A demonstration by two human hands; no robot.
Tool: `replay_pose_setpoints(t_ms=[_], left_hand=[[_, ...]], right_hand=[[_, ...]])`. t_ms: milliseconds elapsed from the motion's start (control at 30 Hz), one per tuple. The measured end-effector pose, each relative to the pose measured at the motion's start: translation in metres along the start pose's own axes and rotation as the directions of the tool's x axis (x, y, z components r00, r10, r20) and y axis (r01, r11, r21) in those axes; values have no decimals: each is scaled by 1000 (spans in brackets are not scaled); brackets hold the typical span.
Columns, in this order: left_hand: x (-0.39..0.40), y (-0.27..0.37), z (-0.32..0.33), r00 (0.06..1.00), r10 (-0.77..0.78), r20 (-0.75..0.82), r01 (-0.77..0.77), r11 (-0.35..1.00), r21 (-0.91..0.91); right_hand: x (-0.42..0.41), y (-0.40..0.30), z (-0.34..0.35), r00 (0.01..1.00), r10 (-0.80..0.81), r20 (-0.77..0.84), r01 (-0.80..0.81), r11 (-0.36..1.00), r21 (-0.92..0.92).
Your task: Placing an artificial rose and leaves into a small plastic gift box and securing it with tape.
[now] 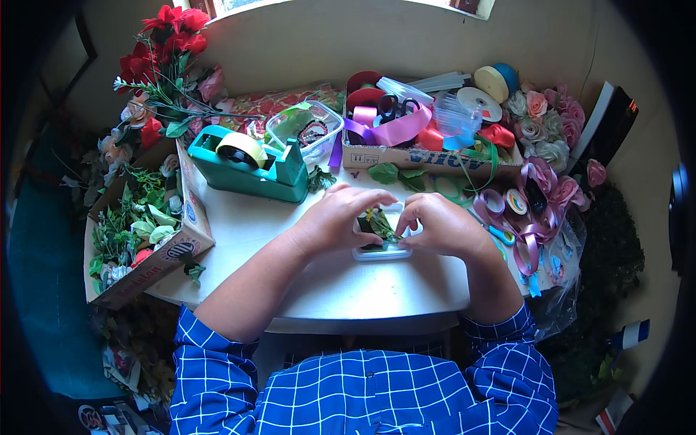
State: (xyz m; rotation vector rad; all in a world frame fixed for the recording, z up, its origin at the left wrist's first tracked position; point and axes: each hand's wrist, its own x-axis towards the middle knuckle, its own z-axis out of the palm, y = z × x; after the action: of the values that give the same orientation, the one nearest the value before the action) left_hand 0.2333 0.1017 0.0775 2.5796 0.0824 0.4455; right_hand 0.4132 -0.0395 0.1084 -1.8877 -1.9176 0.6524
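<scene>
Both my hands are over a small white rectangular tray (382, 255) on the white table (348, 293). Green leaves with a small yellow flower (381, 222) lie in it on something dark. My left hand (348, 217) arches over the tray's left side, its thumb at the leaves and its fingers above the far edge; whether it grips anything cannot be told. My right hand (432, 223) pinches the stem end of the leaves between thumb and fingertips at the tray's right side.
A green tape dispenser (250, 166) and a clear plastic tub (307, 128) stand behind on the left. A carton of ribbons and scissors (380, 155) is at the back. Another carton (187, 217) holds artificial foliage at left. Pink ribbon (527, 244) and blue-handled scissors (501, 235) lie at right.
</scene>
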Motion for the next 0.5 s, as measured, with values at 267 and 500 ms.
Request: replay_pose_setpoints(t_ms=[267, 500], left_hand=[[-1, 0, -6, 988, 149, -49, -149, 989, 13], [2, -2, 4, 984, 144, 105, -151, 987, 61]], right_hand=[[-3, 0, 3, 1000, -10, -28, 9, 999, -36], [2, 5, -6, 1000, -22, 19, 22, 1000, -6]])
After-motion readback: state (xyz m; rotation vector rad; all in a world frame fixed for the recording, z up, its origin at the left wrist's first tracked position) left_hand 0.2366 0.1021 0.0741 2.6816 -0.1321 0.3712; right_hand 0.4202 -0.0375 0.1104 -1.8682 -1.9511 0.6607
